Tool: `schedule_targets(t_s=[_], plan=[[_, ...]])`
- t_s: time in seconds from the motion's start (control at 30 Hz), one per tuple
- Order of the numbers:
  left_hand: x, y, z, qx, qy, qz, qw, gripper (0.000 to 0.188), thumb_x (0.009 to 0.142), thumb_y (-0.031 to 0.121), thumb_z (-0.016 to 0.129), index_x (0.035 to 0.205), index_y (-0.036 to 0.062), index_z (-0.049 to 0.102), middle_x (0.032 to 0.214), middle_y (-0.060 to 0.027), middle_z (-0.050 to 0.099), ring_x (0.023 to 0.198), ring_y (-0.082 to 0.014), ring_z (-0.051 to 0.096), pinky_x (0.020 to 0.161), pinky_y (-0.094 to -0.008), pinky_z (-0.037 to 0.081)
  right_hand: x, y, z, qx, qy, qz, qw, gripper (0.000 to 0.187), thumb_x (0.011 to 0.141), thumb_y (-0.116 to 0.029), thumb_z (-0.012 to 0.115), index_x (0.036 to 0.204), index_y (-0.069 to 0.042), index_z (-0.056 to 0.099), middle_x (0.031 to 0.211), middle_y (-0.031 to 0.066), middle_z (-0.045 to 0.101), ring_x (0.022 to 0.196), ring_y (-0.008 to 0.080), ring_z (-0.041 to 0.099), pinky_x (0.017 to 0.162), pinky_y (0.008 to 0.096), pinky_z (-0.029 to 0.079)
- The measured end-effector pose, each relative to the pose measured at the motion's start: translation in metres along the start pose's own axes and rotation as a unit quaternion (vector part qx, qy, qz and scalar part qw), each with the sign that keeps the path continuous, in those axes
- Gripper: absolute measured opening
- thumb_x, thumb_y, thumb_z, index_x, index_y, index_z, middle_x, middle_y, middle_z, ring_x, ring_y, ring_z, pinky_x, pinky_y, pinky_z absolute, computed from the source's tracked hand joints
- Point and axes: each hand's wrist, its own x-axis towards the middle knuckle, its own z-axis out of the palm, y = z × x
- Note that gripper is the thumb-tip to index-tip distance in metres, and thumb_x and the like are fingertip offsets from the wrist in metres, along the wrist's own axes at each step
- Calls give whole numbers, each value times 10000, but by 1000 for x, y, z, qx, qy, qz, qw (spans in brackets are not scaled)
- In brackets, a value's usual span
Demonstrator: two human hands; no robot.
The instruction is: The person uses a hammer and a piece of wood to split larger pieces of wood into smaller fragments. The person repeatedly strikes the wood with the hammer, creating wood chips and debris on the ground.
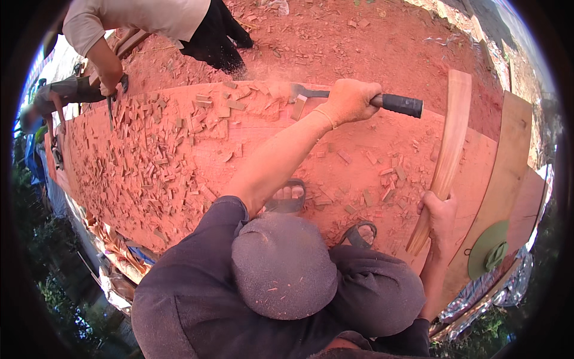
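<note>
My left hand (351, 100) is closed around a chisel (402, 106) with a black-wrapped handle end. Its metal blade points left, beside a wood chip and low dust near the far edge of a large reddish wooden slab (263, 143); whether the tip touches wood I cannot tell. In my right hand (439, 209) is a thick wooden club (455, 125), gripped near its lower end and raised upright, apart from the chisel. Between my arms are my bent, dark-clothed knees, and my sandalled feet (287, 194) rest on the slab.
Wood chips (149, 161) litter the slab, thickest on the left. At upper left a person (134, 24) holds a chisel-like tool (110, 112) on it; another person is farther left. A board (508, 143) and a round green thing (489, 248) lie at right. Beyond is red ground.
</note>
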Motion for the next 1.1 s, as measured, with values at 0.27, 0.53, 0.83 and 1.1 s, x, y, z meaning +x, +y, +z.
schedule_targets(t_s=[0.27,0.53,0.83,1.1], plan=[[4,-2,-2,-5,37,25,999,171,774,241,732,746,138,598,641,-113,623,632,-356,659,541,-473,496,21,-90,-71,282,178,-131,934,227,912,-140,699,1031,15,582,855,79,611,762,153,611,643,303,530],[1,-11,-5,14,32,1,999,171,765,230,727,739,134,588,650,-104,629,633,-357,658,531,-474,487,10,-41,55,-24,-13,-21,999,191,821,-68,680,979,2,599,720,46,606,566,133,568,531,298,485],[-21,13,-18,-46,26,63,997,135,728,184,727,763,134,606,685,-77,650,645,-316,670,552,-444,494,23,-52,-52,168,146,-88,971,268,878,-115,675,1070,39,570,824,97,604,677,171,606,581,310,522],[-30,13,-21,-76,81,22,994,165,697,168,756,752,131,605,692,-95,628,668,-335,656,563,-454,484,7,-68,41,-25,46,-6,999,226,858,-61,679,1048,24,591,801,57,612,687,143,603,629,287,520]])
